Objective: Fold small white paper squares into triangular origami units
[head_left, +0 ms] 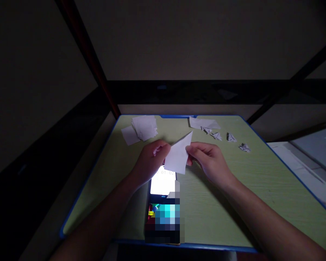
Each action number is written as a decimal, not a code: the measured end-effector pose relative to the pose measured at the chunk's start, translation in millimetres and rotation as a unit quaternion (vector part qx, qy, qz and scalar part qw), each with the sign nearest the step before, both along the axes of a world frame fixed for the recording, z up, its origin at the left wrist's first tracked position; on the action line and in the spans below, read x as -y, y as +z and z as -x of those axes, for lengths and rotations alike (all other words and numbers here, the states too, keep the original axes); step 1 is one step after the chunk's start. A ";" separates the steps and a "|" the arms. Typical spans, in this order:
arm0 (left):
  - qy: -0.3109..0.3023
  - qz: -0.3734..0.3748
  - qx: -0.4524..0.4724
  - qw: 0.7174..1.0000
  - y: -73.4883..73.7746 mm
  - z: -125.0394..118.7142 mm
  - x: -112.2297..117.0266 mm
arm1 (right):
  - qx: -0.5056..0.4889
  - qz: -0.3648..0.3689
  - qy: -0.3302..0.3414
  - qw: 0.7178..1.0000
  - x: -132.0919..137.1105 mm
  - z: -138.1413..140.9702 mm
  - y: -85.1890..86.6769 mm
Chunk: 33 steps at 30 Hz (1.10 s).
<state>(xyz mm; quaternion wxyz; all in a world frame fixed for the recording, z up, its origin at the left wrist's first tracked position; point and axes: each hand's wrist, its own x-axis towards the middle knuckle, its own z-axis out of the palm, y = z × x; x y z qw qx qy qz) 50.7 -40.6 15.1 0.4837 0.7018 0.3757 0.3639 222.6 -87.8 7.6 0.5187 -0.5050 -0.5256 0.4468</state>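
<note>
Between my two hands, raised over the middle of the table, is a white sheet of paper (177, 156) with a slanted top edge that looks folded. My left hand (154, 157) pinches its left edge between thumb and fingers. On the right edge, my right hand (206, 157) grips the paper with the thumb in front and the fingers behind, partly hidden. Just below the sheet lies a lit phone (163, 185) showing digits on a white screen; its lower part is blurred into blocks.
A stack of white paper sheets (144, 127) lies at the table's back left. At the back right are a loose sheet (206, 123) and several small folded paper pieces (230, 137). The green table (260, 195) has a blue rim. White flat items (306, 163) stand beyond its right edge.
</note>
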 end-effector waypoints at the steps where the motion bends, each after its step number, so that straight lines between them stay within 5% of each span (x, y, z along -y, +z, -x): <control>1: -0.003 -0.004 -0.003 1.000 0.2 0.2 -0.1 | 0.000 0.000 0.000 1.000 -0.3 0.1 -0.6; 9: -0.003 0.000 0.001 1.000 2.7 -1.1 1.5 | -0.063 -0.037 -0.031 0.997 -1.2 0.6 -2.6; 18: -0.023 -0.021 0.019 0.999 -8.4 -4.6 5.1 | -0.031 0.034 -0.069 0.997 0.7 3.4 0.5; 33: 0.025 0.007 0.026 0.999 0.1 -4.1 3.8 | -0.053 0.007 -0.027 0.998 0.5 1.3 -8.9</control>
